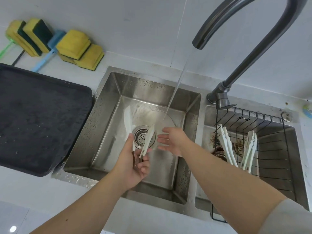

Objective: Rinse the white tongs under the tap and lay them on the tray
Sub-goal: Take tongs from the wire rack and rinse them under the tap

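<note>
My left hand (133,164) grips a pair of white tongs (148,141) by the hinge end, tips pointing away over the drain of the left sink basin (108,132). A second arm of the tongs shows at the thumb. Water (175,88) runs from the grey tap (236,31) and lands just beyond the tong tips. My right hand (173,141) hovers open beside the tongs, fingers spread, holding nothing. The black tray (38,119) lies on the counter left of the sink, wet and bare.
Two more pairs of white tongs (226,146) (249,149) lean in a black wire rack (273,149) in the right basin. Yellow-green sponges (76,46) and a blue brush (49,53) sit against the back wall behind the tray.
</note>
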